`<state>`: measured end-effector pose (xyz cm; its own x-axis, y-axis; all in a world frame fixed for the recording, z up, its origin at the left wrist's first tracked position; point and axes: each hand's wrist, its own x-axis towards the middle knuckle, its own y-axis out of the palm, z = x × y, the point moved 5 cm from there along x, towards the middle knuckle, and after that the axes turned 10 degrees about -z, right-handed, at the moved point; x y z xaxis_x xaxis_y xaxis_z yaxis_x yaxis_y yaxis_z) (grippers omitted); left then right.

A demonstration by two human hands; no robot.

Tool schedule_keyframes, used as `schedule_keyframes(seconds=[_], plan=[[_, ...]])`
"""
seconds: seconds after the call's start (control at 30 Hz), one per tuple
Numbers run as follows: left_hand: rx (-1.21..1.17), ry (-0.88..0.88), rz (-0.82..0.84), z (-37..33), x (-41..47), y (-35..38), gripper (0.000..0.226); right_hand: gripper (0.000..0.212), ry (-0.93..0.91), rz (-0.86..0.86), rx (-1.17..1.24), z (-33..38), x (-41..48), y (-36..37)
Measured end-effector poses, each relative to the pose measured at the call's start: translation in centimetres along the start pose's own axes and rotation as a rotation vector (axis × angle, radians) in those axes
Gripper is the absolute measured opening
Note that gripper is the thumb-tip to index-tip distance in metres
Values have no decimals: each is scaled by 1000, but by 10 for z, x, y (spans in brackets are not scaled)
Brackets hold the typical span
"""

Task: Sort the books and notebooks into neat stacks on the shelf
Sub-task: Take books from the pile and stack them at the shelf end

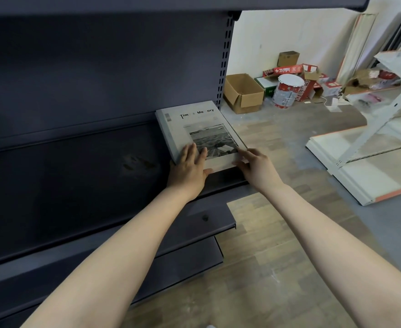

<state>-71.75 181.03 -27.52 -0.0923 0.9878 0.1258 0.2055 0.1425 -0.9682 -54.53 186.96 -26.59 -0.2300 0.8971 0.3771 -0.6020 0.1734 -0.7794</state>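
Shelf (pixel 76 185), book (pixel 194 124) under left hand (pixel 190 171), beside right hand (pixel 256 169)

— What sort of place is this?
— A shop or its stockroom, by the look. Dark metal display shelving (pixel 76 185) on a slotted upright (pixel 225 62), the retail kind.
— And beyond it?
— White shelf panels (pixel 372 176) lying flat on the wood-look floor (pixel 265 233). An open cardboard box (pixel 243 92), red cartons (pixel 287 70) and a dented tin (pixel 287 93) sit against a bare white wall (pixel 289 31)
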Motion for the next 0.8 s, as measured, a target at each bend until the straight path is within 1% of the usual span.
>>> schedule_keyframes(seconds=[0.17,0.33,0.5,0.57,0.63,0.7,0.73,0.8], plan=[[-19,6,21,2,1,-1,63,41,27,-35,31,0,-3,3],[-37,-1,69,3,4,-3,64,40,79,8,-20,4,4,-2],[-14,-15,175,1,5,-6,63,39,102,58,-148,12,5,-8],[-68,-1,210,1,4,-11,65,39,124,98,-235,16,1,-7],[-169,17,157,4,-3,-18,73,43,88,131,-368,22,-6,-3],[-231,-17,56,15,-16,-25,81,47,32,99,-426,29,-16,-2],[-230,-41,17,23,-24,-27,85,49,-3,60,-428,33,-22,-2],[-182,-74,-5,43,-38,-30,89,51,-76,-2,-435,43,-31,-3]])
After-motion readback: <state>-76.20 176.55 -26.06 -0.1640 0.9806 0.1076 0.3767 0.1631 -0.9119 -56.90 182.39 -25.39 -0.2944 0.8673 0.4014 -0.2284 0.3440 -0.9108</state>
